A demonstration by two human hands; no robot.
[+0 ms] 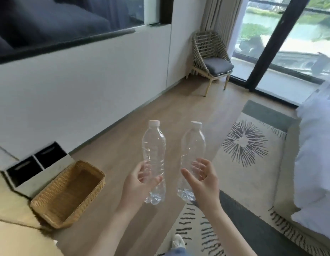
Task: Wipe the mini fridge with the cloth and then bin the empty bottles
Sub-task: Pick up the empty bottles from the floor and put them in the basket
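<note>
Over wood floor (142, 108), beside a rug (267, 169): my left hand (140, 183) grips one empty bottle (154, 145) low down; right hand (202, 180) loosely cups the 2nd bottle (193, 143). Wicker basket (55, 206), prob. the bin, sits lower left. I'd firm up the right grip before swinging over.

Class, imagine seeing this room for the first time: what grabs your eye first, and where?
Centre frame, the left hand grips a clear white-capped plastic bottle and the right hand grips a second clear bottle, both caps up. A tan rectangular wicker basket sits at lower left.
</note>
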